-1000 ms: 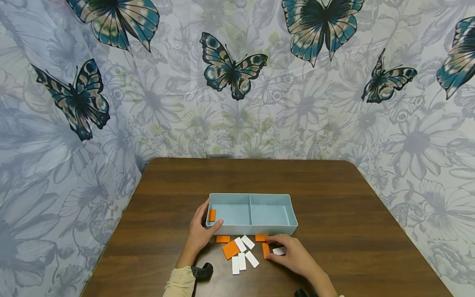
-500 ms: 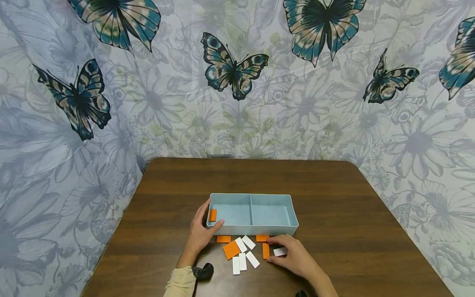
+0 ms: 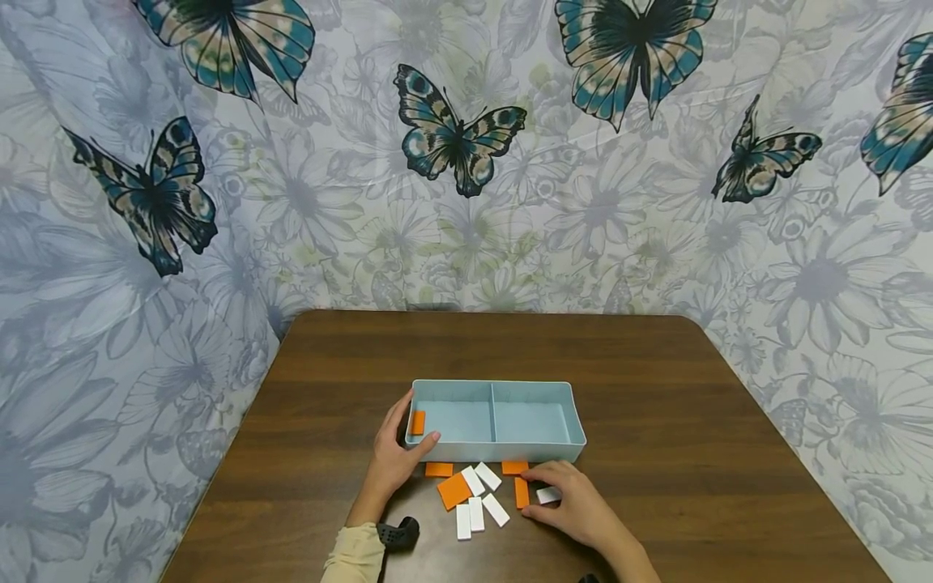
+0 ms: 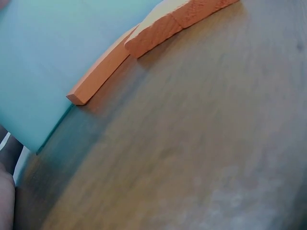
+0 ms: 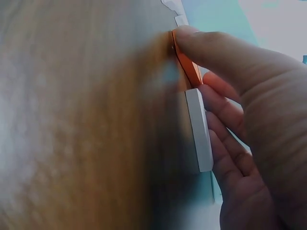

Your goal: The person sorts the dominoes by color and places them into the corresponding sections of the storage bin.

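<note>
My left hand [image 3: 394, 461] grips the left end of a pale blue two-compartment box [image 3: 510, 452], thumb over the near rim and fingers along the outer side. In the left compartment an orange block [image 3: 418, 422] lies against the end wall. My right hand [image 3: 572, 502] pinches a slim orange block [image 3: 521, 493] between thumb and fingertips, low over the table in front of the box. Close under the right palm lies a white block [image 5: 200, 134], seen at the fingers in the right wrist view. Another orange block [image 3: 514, 467] sits by the right fingertips at the box's front wall.
Several white blocks [image 3: 476, 513] and a wider orange piece [image 3: 454, 491] lie scattered between the hands. One more orange block [image 3: 439, 470] rests against the box front near the left thumb. Brown table [image 3: 700, 453] extends around; a butterfly-patterned wall stands behind it.
Almost nothing moves. The right hand and its orange block stay in place apart from a very slight shift; the left hand keeps its hold on the box.
</note>
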{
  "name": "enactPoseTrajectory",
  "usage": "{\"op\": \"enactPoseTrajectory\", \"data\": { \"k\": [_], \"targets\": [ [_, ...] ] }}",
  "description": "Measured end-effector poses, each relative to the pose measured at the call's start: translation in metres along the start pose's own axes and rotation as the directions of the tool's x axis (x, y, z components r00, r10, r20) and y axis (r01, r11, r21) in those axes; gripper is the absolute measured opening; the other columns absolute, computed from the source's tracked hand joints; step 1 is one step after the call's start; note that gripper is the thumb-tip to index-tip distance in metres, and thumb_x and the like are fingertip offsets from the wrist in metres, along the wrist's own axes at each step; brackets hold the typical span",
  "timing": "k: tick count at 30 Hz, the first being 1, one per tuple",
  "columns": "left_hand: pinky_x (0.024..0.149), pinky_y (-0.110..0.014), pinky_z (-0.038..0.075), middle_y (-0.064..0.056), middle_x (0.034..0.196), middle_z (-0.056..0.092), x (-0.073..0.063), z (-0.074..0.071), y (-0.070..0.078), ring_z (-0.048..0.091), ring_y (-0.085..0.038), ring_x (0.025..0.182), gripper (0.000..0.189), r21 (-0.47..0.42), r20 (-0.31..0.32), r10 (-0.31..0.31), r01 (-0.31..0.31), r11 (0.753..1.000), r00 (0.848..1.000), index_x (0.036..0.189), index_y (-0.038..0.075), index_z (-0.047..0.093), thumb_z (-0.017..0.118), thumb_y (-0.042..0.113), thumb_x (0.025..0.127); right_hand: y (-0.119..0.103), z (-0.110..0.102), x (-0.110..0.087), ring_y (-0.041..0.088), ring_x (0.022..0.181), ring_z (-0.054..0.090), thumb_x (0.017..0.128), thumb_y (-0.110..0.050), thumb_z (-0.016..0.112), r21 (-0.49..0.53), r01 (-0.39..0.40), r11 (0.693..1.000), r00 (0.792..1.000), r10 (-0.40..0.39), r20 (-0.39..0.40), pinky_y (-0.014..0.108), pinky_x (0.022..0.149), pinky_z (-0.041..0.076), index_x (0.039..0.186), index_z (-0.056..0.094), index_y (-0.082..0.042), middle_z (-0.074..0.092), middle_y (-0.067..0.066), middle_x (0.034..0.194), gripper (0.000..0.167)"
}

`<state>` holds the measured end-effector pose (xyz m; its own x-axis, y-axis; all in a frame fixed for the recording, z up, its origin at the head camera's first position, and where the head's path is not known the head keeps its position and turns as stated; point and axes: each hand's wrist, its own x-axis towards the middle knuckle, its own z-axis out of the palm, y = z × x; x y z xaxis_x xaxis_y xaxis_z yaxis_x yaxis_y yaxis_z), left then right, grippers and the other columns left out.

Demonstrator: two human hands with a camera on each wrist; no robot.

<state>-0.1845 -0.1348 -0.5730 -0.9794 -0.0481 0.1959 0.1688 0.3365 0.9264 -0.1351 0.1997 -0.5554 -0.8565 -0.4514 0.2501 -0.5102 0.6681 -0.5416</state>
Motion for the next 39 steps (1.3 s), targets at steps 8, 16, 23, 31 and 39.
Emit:
{"op": "enactPoseTrajectory", "data": {
  "k": [8,16,23,31,39],
  "targets": [
    [0.117,-0.064,0.035,-0.011,0.162,0.039,-0.001,-0.001,0.001,0.042,-0.041,0.146,0.089,0.006,0.002,-0.007,0.007,1.0,1.0,0.161,0.024,0.038,0.083,0.038,0.086,-0.001,0.001,0.0,0.011,0.105,0.062,0.085,-0.042,0.084,-0.024,-0.011,1.0,1.0,0.012,0.024,0.036,0.092,0.056,0.119,0.076,-0.021,0.069,-0.013,0.114,0.041],
    [0.116,-0.061,0.037,-0.011,0.162,0.039,-0.002,0.0,0.002,0.044,-0.041,0.144,0.089,-0.005,0.005,-0.01,0.01,1.0,1.0,0.161,0.022,0.038,0.084,0.037,0.086,-0.004,0.001,0.0,0.01,0.104,0.06,0.085,-0.043,0.084,-0.041,-0.013,0.999,1.0,0.014,0.023,0.036,0.091,0.055,0.119,0.076,-0.022,0.068,-0.014,0.113,0.04],
    [0.116,-0.062,0.036,-0.011,0.162,0.04,-0.002,0.001,0.002,0.045,-0.041,0.144,0.088,-0.002,-0.002,-0.006,0.006,1.0,1.0,0.16,0.022,0.039,0.084,0.036,0.086,-0.006,0.001,0.0,0.01,0.106,0.06,0.085,-0.044,0.084,-0.049,-0.01,0.999,1.0,0.011,0.028,0.037,0.093,0.055,0.118,0.076,-0.024,0.068,-0.014,0.115,0.04],
    [0.115,-0.063,0.037,-0.011,0.162,0.04,-0.001,0.001,0.001,0.044,-0.041,0.144,0.088,0.013,-0.006,-0.01,0.01,1.0,1.0,0.16,0.024,0.039,0.083,0.038,0.086,-0.009,0.001,0.001,0.011,0.107,0.059,0.085,-0.043,0.084,-0.056,-0.012,0.998,0.999,0.014,0.039,0.038,0.094,0.055,0.118,0.076,-0.024,0.067,-0.013,0.116,0.039],
    [0.116,-0.062,0.036,-0.011,0.162,0.04,-0.001,0.001,0.001,0.044,-0.041,0.145,0.088,0.002,-0.006,-0.009,0.009,1.0,1.0,0.16,0.025,0.039,0.084,0.038,0.085,-0.01,-0.001,0.004,0.01,0.105,0.059,0.085,-0.041,0.085,-0.032,0.008,0.999,0.998,-0.007,0.056,0.036,0.092,0.055,0.113,0.072,-0.023,0.066,-0.013,0.112,0.036]
  ]
}}
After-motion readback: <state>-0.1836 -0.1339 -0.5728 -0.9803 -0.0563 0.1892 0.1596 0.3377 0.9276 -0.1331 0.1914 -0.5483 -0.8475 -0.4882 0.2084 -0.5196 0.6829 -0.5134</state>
